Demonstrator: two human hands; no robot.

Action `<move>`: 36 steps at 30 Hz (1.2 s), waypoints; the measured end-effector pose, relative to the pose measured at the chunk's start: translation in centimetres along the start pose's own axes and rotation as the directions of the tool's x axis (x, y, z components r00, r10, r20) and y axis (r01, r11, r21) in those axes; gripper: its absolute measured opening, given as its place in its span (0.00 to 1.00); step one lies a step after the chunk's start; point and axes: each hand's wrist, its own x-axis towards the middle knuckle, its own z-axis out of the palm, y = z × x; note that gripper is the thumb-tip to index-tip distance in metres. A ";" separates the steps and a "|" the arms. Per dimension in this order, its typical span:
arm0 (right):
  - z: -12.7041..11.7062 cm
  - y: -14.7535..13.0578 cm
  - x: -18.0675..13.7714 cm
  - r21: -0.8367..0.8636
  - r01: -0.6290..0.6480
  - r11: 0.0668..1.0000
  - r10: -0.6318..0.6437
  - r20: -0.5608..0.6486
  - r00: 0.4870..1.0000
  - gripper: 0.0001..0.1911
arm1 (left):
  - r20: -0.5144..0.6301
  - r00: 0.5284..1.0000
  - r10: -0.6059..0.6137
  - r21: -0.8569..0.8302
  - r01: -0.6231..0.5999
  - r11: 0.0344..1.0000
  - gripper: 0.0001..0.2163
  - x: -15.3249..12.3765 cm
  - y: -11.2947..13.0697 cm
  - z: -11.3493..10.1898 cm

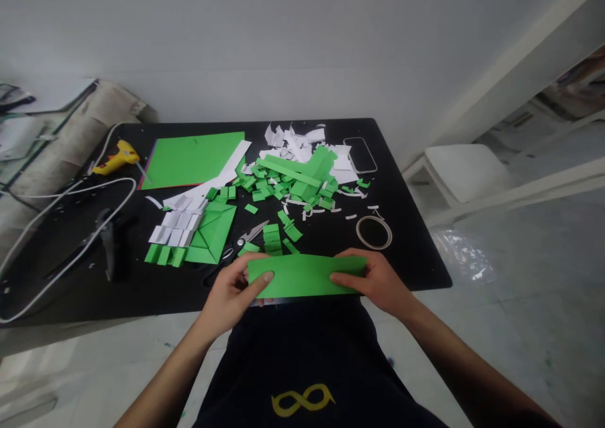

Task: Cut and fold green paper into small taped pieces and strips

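Observation:
A long strip of green paper [300, 277] is stretched between my hands at the table's front edge, its broad face toward me. My left hand [241, 284] pinches the left end, thumb in front and fingers behind. The right end is pinched the same way by my right hand [375, 280]. Just beyond the strip lie small folded green pieces [273, 237] and a pair of scissors [246, 242], its handles partly hidden near my left hand. A roll of tape [374, 232] rests flat beyond my right hand.
Green and white paper scraps [288, 176] heap at the back centre. Green sheets [193, 157] lie back left, near a yellow glue gun [118, 158] with a looping white cord [113, 217]. Folded white pieces [177, 226] sit left, beside dark pliers-like tools [108, 245]. A white stool [466, 169] stands right.

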 end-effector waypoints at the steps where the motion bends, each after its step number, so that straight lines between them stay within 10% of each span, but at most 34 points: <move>1: 0.0 0.0 0.0 0.009 0.002 1.000 -0.002 0.005 1.000 0.12 | 0.016 1.000 0.004 -0.028 -0.004 1.000 0.11 0.0 0.1 -0.1; 7: -2.1 0.7 0.3 0.085 0.083 0.993 -0.099 0.205 0.974 0.11 | 0.102 0.989 0.106 -0.176 -0.086 0.981 0.07 0.3 0.7 -1.5; 12: -4.2 -0.7 0.8 0.156 0.030 0.987 -0.128 0.668 0.733 0.37 | 0.171 0.970 0.175 -0.139 -0.152 0.979 0.09 0.5 1.5 -2.0; 16: -2.1 -2.8 1.4 0.079 -0.056 0.995 -0.019 0.730 0.683 0.49 | 0.272 0.925 0.264 -0.062 -0.257 0.964 0.12 0.9 2.5 -1.3; 25: 3.9 -3.8 1.4 -0.138 0.068 0.988 0.013 0.516 0.857 0.12 | 0.328 0.852 0.408 0.119 -0.466 0.877 0.18 1.4 3.3 -1.0; 31: 4.6 -2.8 0.9 -0.272 0.111 0.956 -0.026 0.298 0.954 0.06 | 0.011 0.964 0.264 -0.241 -0.254 0.937 0.11 0.9 2.2 0.2; 36: 5.1 -2.5 1.0 -0.194 0.117 0.974 -0.060 0.277 0.959 0.08 | -0.090 0.992 0.087 -0.073 -0.094 0.993 0.12 1.1 2.7 1.9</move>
